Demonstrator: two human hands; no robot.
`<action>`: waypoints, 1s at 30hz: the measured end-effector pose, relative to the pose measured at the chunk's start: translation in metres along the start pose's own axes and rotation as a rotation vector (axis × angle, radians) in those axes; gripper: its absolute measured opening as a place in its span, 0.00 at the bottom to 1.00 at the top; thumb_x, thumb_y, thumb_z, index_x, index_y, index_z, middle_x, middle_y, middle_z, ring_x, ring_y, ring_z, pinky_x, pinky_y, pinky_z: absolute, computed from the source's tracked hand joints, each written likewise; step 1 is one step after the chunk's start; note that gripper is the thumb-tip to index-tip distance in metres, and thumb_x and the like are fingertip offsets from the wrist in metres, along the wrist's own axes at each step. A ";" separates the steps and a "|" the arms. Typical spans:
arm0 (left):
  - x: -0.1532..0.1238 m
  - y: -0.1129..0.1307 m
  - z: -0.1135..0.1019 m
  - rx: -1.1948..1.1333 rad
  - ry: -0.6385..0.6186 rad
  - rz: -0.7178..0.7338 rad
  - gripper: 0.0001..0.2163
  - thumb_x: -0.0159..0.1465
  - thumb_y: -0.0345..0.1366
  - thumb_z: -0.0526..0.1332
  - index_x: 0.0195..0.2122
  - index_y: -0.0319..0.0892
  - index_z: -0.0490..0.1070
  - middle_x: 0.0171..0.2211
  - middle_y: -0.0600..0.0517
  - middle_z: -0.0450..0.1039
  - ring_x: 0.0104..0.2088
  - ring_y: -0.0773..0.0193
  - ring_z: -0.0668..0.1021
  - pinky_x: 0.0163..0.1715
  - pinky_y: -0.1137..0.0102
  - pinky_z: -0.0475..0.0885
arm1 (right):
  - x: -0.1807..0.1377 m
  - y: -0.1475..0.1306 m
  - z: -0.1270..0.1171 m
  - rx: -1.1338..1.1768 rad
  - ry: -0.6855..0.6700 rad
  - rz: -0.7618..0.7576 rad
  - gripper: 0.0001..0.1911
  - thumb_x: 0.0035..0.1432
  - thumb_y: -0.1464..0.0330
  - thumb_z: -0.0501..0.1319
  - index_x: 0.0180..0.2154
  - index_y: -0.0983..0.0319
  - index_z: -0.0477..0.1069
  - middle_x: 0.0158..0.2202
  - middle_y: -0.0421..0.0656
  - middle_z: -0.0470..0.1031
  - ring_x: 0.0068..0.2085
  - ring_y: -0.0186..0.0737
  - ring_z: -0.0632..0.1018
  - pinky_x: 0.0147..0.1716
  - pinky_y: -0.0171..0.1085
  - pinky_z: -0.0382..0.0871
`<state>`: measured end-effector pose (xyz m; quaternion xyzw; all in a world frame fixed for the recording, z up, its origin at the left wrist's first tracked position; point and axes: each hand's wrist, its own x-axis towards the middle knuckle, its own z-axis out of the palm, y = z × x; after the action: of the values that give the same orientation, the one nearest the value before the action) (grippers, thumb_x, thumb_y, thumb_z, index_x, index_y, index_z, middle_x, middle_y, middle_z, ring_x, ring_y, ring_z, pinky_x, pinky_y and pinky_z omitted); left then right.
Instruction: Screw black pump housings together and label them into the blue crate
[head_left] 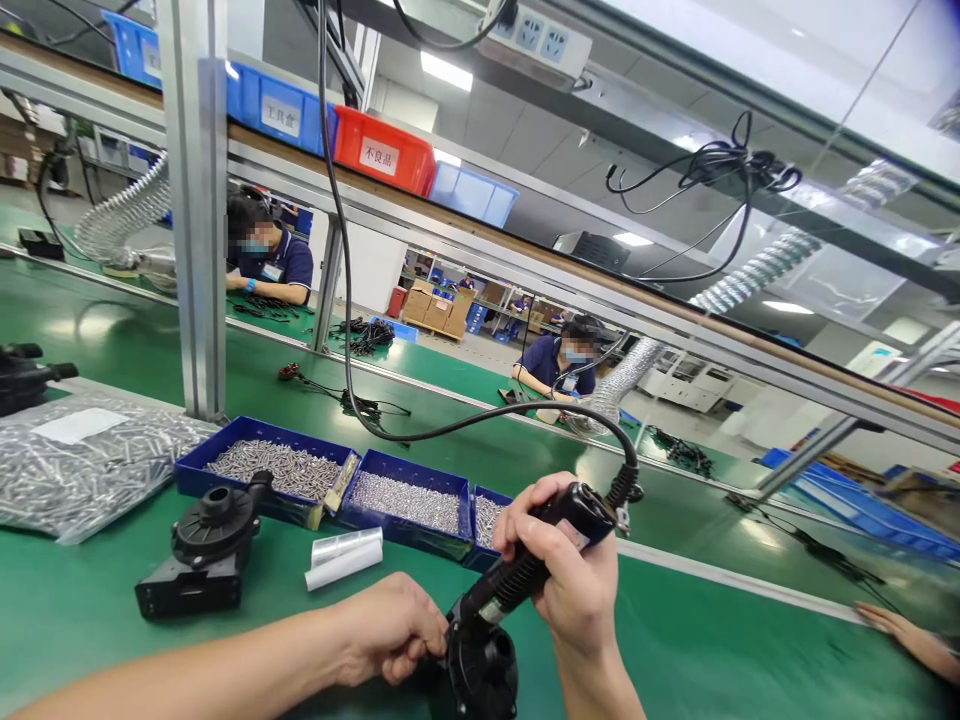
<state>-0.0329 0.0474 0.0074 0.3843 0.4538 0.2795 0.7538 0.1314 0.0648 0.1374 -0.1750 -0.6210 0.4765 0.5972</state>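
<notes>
My right hand (574,570) is wrapped around a black electric screwdriver (517,578), which tilts down to the left with its cord leaving the top end. The screwdriver's tip end meets a black pump housing (484,672) at the bottom of the view; the exact contact is hidden. My left hand (397,628) has its fingers curled and pinched at the left side of this housing. Whether a small part sits between those fingertips cannot be made out. A second black pump housing (214,545) stands on the green bench to the left.
Blue trays of small screws (409,500) line the bench behind my hands. A bag of metal parts (90,460) lies left, and a white roll (343,560) nearer. The black cord (450,432) loops overhead. Co-workers (274,255) sit across; another person's hand (900,630) rests at right.
</notes>
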 end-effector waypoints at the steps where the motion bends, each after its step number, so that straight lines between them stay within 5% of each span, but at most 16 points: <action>1: -0.001 0.001 0.000 0.000 -0.003 -0.001 0.08 0.35 0.36 0.66 0.17 0.42 0.71 0.11 0.56 0.60 0.10 0.70 0.61 0.08 0.78 0.50 | 0.001 0.002 0.000 -0.008 -0.002 0.002 0.08 0.64 0.69 0.69 0.41 0.58 0.70 0.28 0.38 0.76 0.27 0.42 0.80 0.25 0.36 0.72; 17: 0.009 -0.011 -0.006 -0.033 -0.011 0.016 0.12 0.40 0.37 0.72 0.26 0.40 0.76 0.13 0.56 0.64 0.11 0.71 0.60 0.10 0.77 0.51 | -0.009 0.008 0.008 0.033 -0.145 0.051 0.09 0.64 0.68 0.69 0.41 0.57 0.69 0.27 0.36 0.73 0.22 0.37 0.74 0.23 0.35 0.69; 25: 0.010 -0.009 -0.009 -0.035 -0.013 -0.004 0.13 0.40 0.36 0.75 0.27 0.41 0.76 0.13 0.58 0.64 0.12 0.71 0.61 0.12 0.77 0.50 | -0.010 0.004 0.008 0.000 -0.161 0.097 0.10 0.62 0.67 0.70 0.41 0.58 0.69 0.29 0.41 0.78 0.29 0.46 0.81 0.28 0.40 0.74; 30: 0.009 -0.005 -0.008 -0.016 0.018 0.005 0.15 0.40 0.38 0.77 0.27 0.40 0.76 0.15 0.57 0.65 0.12 0.72 0.61 0.13 0.77 0.49 | -0.009 0.005 0.007 0.059 -0.186 0.130 0.10 0.62 0.67 0.70 0.40 0.58 0.69 0.27 0.38 0.76 0.26 0.43 0.79 0.28 0.40 0.74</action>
<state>-0.0356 0.0543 -0.0037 0.3769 0.4574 0.2884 0.7520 0.1253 0.0578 0.1291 -0.1525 -0.6468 0.5463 0.5098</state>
